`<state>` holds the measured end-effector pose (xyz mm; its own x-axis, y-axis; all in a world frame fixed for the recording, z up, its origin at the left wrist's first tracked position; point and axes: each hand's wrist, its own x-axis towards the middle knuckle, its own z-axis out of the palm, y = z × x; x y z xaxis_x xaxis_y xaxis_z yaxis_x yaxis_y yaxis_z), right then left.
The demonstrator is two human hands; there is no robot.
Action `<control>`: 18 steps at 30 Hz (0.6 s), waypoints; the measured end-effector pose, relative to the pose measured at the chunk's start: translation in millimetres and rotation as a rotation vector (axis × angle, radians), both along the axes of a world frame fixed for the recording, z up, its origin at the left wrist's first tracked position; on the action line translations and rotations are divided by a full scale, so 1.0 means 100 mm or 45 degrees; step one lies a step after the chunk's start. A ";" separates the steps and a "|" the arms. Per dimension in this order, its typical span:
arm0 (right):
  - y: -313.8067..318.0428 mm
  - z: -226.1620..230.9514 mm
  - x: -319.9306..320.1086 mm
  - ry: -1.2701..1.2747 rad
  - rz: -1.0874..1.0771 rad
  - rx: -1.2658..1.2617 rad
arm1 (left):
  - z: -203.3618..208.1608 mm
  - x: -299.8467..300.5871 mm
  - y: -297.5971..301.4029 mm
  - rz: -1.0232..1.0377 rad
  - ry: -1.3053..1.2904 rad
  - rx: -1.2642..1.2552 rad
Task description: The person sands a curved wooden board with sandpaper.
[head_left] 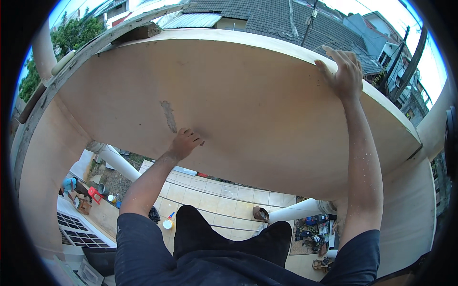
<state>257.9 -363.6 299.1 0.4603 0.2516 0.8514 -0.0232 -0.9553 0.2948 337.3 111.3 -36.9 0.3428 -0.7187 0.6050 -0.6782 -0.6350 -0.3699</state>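
Note:
A tan, painted parapet wall (pixel 267 109) curves across the view in front of me. Against its face, just below and right of a grey bare patch (pixel 168 116), is my left hand (pixel 187 143). Its fingers are curled in, and whatever lies under them, if anything, is hidden. Faint dark smudging shows on the wall beside the knuckles. Higher up at the right, my right hand (pixel 344 74) rests on the white top edge of the wall, fingers spread and thumb apart. Pale specks dot both forearms.
Far below is a tiled floor (pixel 229 193) with a small white tub (pixel 168 223). White columns (pixel 119 162) rise at both sides. A person in blue (pixel 70 185) bends near a red stool (pixel 95 195). Assorted items (pixel 312 233) lie lower right. Roofs (pixel 267 21) and utility poles stand beyond the wall.

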 end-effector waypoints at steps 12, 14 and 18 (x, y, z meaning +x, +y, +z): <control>-0.05 0.00 0.03 -0.030 -0.029 0.005 | 2.64 0.34 -0.19 0.227 -0.754 -0.788; -0.05 -0.05 0.05 -0.017 -0.046 0.005 | 2.41 0.42 -0.23 0.089 -0.655 -0.842; -0.01 -0.04 0.03 -0.009 -0.048 0.006 | 1.15 0.23 -0.17 0.154 -0.333 -0.808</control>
<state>261.3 -365.0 295.0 0.4635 0.2303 0.8556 -0.0608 -0.9551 0.2900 360.7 94.4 77.8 0.1837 -0.1648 0.9691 -0.5283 -0.8479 -0.0441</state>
